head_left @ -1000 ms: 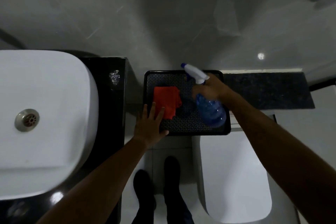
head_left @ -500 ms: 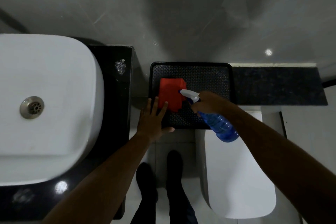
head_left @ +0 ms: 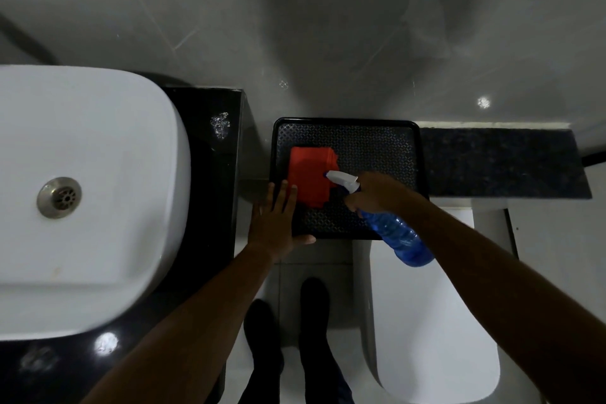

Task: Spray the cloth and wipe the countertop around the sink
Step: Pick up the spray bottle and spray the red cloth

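Observation:
A red cloth [head_left: 310, 175] lies folded on the left part of a black tray [head_left: 377, 144]. My right hand [head_left: 377, 192] grips a blue spray bottle [head_left: 398, 236] by its neck, tilted, with the white nozzle [head_left: 341, 178] pointing left at the cloth's right edge. My left hand [head_left: 273, 221] lies flat with fingers spread on the tray's front left corner, fingertips touching the cloth's left edge. The white sink [head_left: 82, 200] sits on the black countertop [head_left: 210, 174] to the left.
A white smear [head_left: 220, 124] marks the countertop by the sink. A dark stone ledge [head_left: 501, 162] runs right of the tray. A white toilet [head_left: 436, 321] stands below it, and my dark shoes [head_left: 288, 331] are on the tiled floor. A grey wall fills the top.
My right hand lifted the spray bottle off the tray, swung it toward me and tilted it so the nozzle points at the cloth. My left hand stayed at the tray's corner.

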The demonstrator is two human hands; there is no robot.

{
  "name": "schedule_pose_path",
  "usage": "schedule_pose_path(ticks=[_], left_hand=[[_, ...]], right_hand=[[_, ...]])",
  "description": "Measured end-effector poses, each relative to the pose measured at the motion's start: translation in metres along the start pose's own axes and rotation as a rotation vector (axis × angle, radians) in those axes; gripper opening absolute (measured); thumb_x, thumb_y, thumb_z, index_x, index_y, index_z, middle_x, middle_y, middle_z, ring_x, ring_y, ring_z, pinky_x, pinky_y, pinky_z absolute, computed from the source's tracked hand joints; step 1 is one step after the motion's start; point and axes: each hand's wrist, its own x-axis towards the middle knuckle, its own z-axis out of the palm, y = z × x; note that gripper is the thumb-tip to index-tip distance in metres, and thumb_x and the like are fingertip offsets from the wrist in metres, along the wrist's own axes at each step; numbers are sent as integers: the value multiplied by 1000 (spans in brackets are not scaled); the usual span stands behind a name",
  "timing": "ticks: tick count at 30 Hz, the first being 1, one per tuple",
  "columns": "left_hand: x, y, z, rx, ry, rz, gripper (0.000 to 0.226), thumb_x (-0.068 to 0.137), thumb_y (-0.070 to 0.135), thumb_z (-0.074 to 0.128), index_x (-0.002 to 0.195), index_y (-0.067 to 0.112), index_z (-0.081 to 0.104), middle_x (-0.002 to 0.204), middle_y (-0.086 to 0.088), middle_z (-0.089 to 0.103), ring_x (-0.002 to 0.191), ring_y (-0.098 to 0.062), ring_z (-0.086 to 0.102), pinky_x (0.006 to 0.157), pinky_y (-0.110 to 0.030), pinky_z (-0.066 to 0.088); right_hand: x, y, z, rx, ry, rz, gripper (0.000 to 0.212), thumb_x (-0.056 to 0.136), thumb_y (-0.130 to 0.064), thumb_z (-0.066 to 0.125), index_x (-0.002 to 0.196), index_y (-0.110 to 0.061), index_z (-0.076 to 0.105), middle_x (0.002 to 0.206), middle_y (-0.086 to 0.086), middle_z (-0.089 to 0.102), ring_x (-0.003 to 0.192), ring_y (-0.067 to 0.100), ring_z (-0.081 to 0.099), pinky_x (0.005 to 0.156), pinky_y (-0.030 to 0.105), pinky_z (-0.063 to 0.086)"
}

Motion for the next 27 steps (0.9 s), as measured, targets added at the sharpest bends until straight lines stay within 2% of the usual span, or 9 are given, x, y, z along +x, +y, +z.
schedule_pose_path(ticks=[4, 9, 14, 20, 22, 24, 27], left_hand=[[1, 0, 1, -1, 6, -10, 125, 75, 83, 50, 154, 15, -19, 164, -6, -23, 150, -30, -22, 120, -58, 7], [1, 1, 1, -1, 1, -21, 127, 74, 83, 51, 154, 14, -19, 164, -5, -23, 150, -30, -23, 120, -59, 8], [1, 2, 0, 1, -2, -22, 126, 74, 83, 50, 154, 14, -19, 164, -6, -23, 150, -30, -23, 121, -59, 7], [0, 2, -1, -14, -14, -24, 127, 74, 82, 52, 154, 15, -20, 164, -5, -25, 150, -29, -24, 121, -60, 7], [1, 1, 0, -19, -18, -25, 127, 74, 82, 53, 154, 15, -21, 164, -5, -25, 150, -29, -25, 121, -61, 7], [1, 1, 1, -23, -21, -26, 128, 74, 82, 53, 153, 15, -21, 164, -4, -26, 149, -29, -26, 121, -61, 6], [2, 0, 2, -30, -21, -21, 128, 73, 83, 52, 153, 16, -22, 163, -4, -27, 149, -29, -27, 121, -60, 5]], right_hand=[[-2, 0, 0, 31, -26, 25, 19, 66, -26, 72, 78, -16, 62, 65, -1, 70, 63, 16, 67, 69, 32, 55], [-5, 5, 5, -25, -14, 19, 32, 67, -29, 71, 92, -10, 63, 80, 7, 70, 71, 21, 65, 75, 39, 56], [-7, 9, 4, 57, -18, 33, 23, 67, -23, 72, 85, -12, 62, 71, 2, 67, 66, 18, 65, 68, 32, 54], [-5, 10, -5, 89, 76, 42, 26, 65, -26, 73, 83, -13, 60, 71, 3, 69, 66, 18, 66, 69, 33, 54], [-3, 10, -10, 141, 74, 36, 21, 66, -25, 72, 79, -11, 63, 67, 2, 71, 63, 18, 68, 70, 35, 55], [-3, 11, -12, 142, 90, 21, 14, 66, -25, 71, 73, -17, 63, 65, 2, 71, 62, 17, 68, 69, 36, 56], [-4, 10, -13, 112, 123, 10, 16, 64, -28, 71, 74, -19, 62, 68, 3, 71, 64, 19, 67, 69, 36, 55]])
